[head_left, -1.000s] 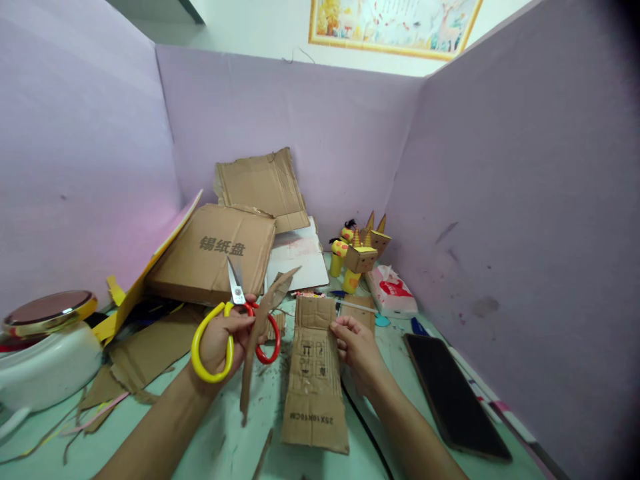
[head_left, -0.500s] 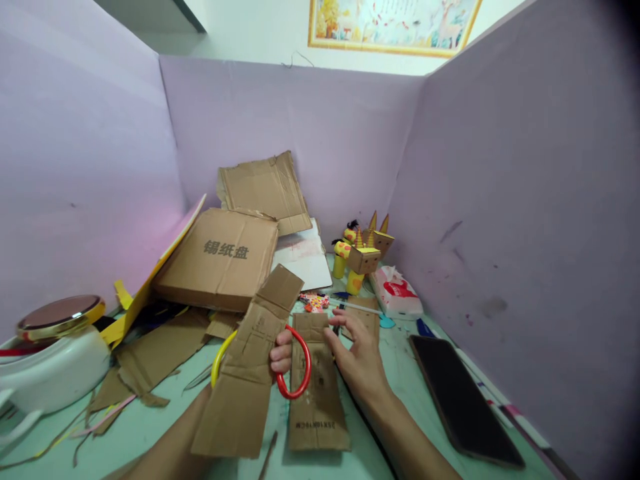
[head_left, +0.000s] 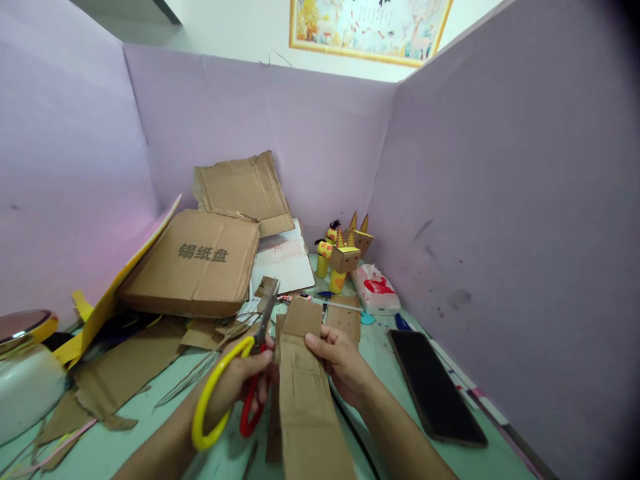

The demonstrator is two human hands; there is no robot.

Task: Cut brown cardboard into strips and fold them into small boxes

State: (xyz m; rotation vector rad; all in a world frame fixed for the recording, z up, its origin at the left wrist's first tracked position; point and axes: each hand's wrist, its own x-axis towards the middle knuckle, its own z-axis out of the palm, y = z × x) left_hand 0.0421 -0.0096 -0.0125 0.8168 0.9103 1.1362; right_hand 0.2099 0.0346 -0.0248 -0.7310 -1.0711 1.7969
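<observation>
My left hand [head_left: 245, 377] is closed around a pair of scissors [head_left: 215, 393] with one yellow and one red handle loop, blades pointing up and away. In my right hand [head_left: 343, 363] a long creased cardboard strip [head_left: 307, 400] is pinched near its upper right edge, thumb on its face. The strip stands tilted toward me over the table, just right of the scissors. Behind it, a second cardboard piece [head_left: 275, 427] lies on the table, mostly hidden.
A cardboard box [head_left: 200, 267] and scraps [head_left: 120, 367] lie at left, beside a white pot [head_left: 30, 387]. Giraffe-like cardboard figures [head_left: 345, 257] and a tissue pack [head_left: 377, 290] stand at the back. A black phone [head_left: 435, 387] lies at right. Purple panels [head_left: 270, 127] enclose the table.
The cardboard strip has passed from my left hand to my right and moved rightward. My right hand has closed on it. The scissors now show fully in my left hand. The view has shifted right.
</observation>
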